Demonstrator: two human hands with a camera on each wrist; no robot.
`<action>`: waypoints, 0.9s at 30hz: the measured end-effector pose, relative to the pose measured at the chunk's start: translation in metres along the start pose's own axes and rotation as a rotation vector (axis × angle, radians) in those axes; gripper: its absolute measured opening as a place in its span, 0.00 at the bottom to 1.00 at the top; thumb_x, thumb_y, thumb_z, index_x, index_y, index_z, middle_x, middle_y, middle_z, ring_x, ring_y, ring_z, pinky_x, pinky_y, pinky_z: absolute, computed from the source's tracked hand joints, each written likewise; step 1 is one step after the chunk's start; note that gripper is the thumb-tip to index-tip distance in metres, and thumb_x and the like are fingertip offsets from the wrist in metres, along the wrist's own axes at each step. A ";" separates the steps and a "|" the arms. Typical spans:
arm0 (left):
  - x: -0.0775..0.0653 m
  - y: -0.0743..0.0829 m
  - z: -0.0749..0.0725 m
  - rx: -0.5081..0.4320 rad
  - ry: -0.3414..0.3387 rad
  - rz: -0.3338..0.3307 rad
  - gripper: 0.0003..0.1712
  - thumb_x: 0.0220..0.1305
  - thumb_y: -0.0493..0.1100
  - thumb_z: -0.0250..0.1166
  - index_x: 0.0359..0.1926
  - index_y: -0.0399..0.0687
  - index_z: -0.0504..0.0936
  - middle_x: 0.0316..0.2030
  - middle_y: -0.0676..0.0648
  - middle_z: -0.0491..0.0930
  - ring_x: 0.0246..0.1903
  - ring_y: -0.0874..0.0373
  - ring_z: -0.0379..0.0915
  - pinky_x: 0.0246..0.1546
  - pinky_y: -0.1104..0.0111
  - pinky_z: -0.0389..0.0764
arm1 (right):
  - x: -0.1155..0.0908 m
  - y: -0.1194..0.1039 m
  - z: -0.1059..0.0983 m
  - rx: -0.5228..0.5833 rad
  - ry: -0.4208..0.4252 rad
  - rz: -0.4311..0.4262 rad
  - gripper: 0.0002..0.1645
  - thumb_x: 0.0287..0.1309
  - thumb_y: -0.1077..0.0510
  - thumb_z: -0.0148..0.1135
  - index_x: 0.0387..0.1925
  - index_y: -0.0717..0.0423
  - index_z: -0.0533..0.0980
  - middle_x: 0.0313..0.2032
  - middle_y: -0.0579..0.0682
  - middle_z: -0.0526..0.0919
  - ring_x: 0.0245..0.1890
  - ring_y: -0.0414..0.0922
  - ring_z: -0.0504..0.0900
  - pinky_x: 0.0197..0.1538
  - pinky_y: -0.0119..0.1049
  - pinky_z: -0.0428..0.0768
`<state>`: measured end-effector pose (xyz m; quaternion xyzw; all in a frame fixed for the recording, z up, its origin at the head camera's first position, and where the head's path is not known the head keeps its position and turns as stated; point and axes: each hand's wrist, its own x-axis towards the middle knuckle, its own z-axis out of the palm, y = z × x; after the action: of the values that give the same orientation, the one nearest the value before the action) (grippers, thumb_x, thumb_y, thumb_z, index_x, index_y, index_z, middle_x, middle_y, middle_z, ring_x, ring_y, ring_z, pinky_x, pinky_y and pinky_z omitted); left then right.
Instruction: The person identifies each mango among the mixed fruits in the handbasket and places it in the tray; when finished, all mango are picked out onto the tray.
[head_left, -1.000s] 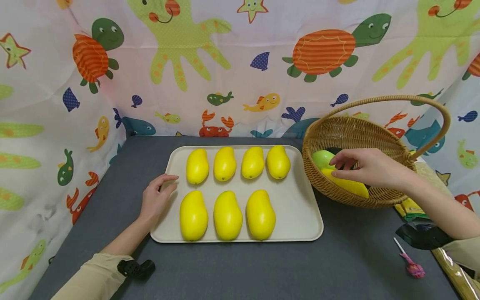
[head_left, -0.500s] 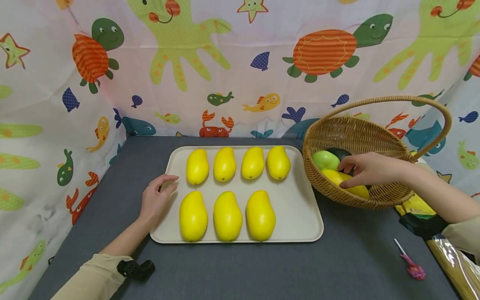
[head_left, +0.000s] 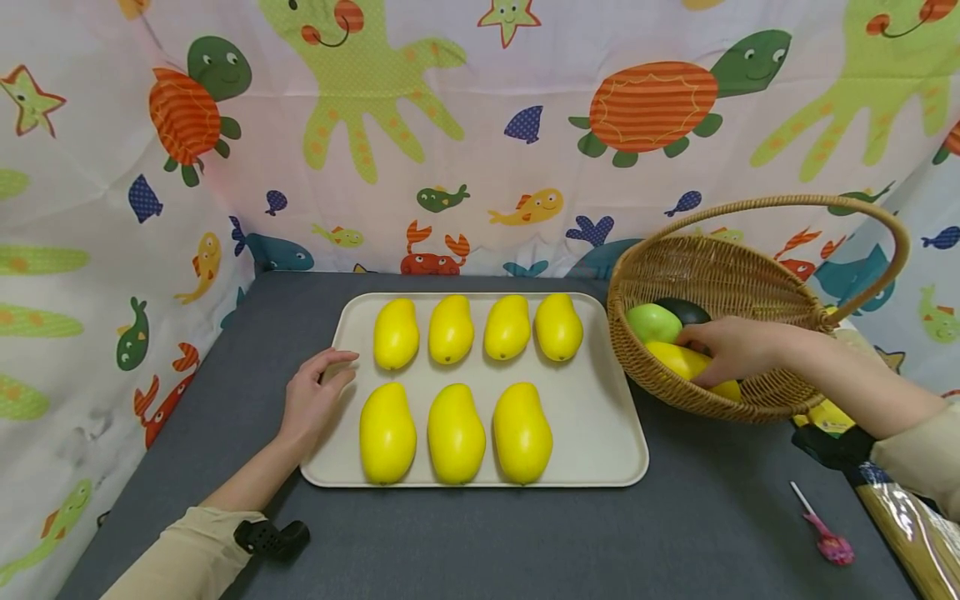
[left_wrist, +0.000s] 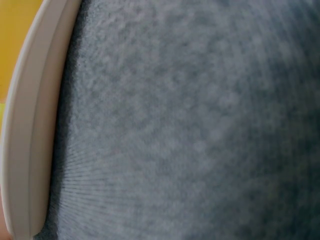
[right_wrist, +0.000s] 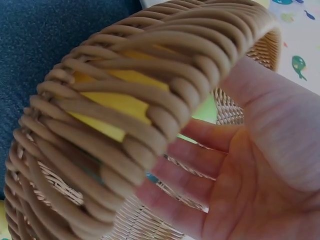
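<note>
Several yellow mangoes lie in two rows on a cream tray (head_left: 592, 417); one is the back-left mango (head_left: 396, 333). My left hand (head_left: 315, 396) rests at the tray's left rim, fingers loosely bent. In the left wrist view the tray's edge (left_wrist: 30, 125) shows beside dark cloth. My right hand (head_left: 738, 350) reaches into a wicker basket (head_left: 675, 258) and grips a yellow mango (head_left: 671, 357), thumb on the near side and fingers on the far side. In the right wrist view the basket rim (right_wrist: 165, 100) partly hides the fingers and the yellow mango (right_wrist: 115, 100).
Beside the gripped mango, the basket holds a green fruit (head_left: 654, 322) and a dark green fruit (head_left: 684, 311). A pink-wrapped lollipop (head_left: 834, 548) lies at the right, near a shiny gold package (head_left: 911, 529). A printed curtain (head_left: 480, 142) hangs behind the table.
My right hand has lowered deeper into the basket, from hovering over the yellow mango to closing thumb and fingers around it. The left hand and tray stay in place.
</note>
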<state>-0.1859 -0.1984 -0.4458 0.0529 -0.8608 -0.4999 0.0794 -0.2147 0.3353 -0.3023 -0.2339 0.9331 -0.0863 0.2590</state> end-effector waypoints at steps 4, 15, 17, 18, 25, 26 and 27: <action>0.000 0.000 0.000 -0.002 0.000 -0.001 0.15 0.65 0.41 0.63 0.52 0.45 0.83 0.64 0.43 0.71 0.67 0.49 0.60 0.68 0.49 0.57 | 0.001 -0.001 0.003 0.003 0.022 0.000 0.34 0.51 0.53 0.71 0.55 0.70 0.71 0.35 0.48 0.77 0.32 0.44 0.72 0.34 0.37 0.76; 0.001 -0.001 0.001 -0.010 0.007 0.002 0.15 0.64 0.41 0.63 0.51 0.46 0.83 0.63 0.43 0.71 0.66 0.49 0.60 0.68 0.50 0.57 | -0.011 0.001 0.000 0.015 0.139 0.017 0.38 0.48 0.46 0.73 0.55 0.65 0.73 0.42 0.51 0.81 0.35 0.45 0.74 0.37 0.38 0.76; 0.001 -0.001 0.002 -0.012 0.012 0.007 0.15 0.64 0.41 0.64 0.51 0.46 0.84 0.62 0.43 0.72 0.66 0.49 0.61 0.68 0.51 0.57 | -0.016 0.001 -0.001 0.022 0.181 0.025 0.39 0.47 0.44 0.74 0.55 0.63 0.73 0.45 0.52 0.81 0.36 0.45 0.75 0.36 0.38 0.77; 0.001 0.000 0.002 -0.012 0.015 0.011 0.15 0.64 0.41 0.64 0.51 0.45 0.84 0.62 0.43 0.72 0.66 0.49 0.61 0.68 0.51 0.57 | -0.019 0.001 -0.001 0.022 0.202 0.032 0.39 0.47 0.42 0.74 0.55 0.61 0.74 0.46 0.52 0.81 0.37 0.45 0.76 0.37 0.38 0.77; 0.000 0.001 0.001 -0.008 0.021 0.028 0.16 0.63 0.40 0.64 0.51 0.44 0.83 0.62 0.42 0.73 0.67 0.50 0.60 0.68 0.52 0.57 | -0.033 0.000 -0.001 0.096 0.306 0.071 0.40 0.51 0.40 0.71 0.59 0.59 0.71 0.51 0.57 0.80 0.43 0.51 0.80 0.42 0.49 0.81; 0.000 0.001 0.001 -0.006 0.020 0.028 0.16 0.63 0.40 0.64 0.51 0.44 0.83 0.62 0.43 0.73 0.67 0.50 0.60 0.68 0.52 0.57 | -0.034 -0.001 0.000 0.112 0.318 0.081 0.41 0.52 0.40 0.71 0.60 0.59 0.71 0.52 0.59 0.79 0.43 0.53 0.80 0.43 0.51 0.81; 0.000 0.001 0.001 -0.007 0.019 0.029 0.16 0.63 0.40 0.64 0.51 0.44 0.83 0.62 0.42 0.73 0.67 0.50 0.60 0.68 0.52 0.57 | -0.035 -0.002 0.000 0.130 0.330 0.093 0.41 0.53 0.40 0.70 0.61 0.59 0.70 0.53 0.60 0.78 0.45 0.55 0.80 0.44 0.53 0.81</action>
<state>-0.1860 -0.1969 -0.4454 0.0449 -0.8589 -0.5013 0.0948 -0.1874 0.3509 -0.2859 -0.1561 0.9652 -0.1714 0.1208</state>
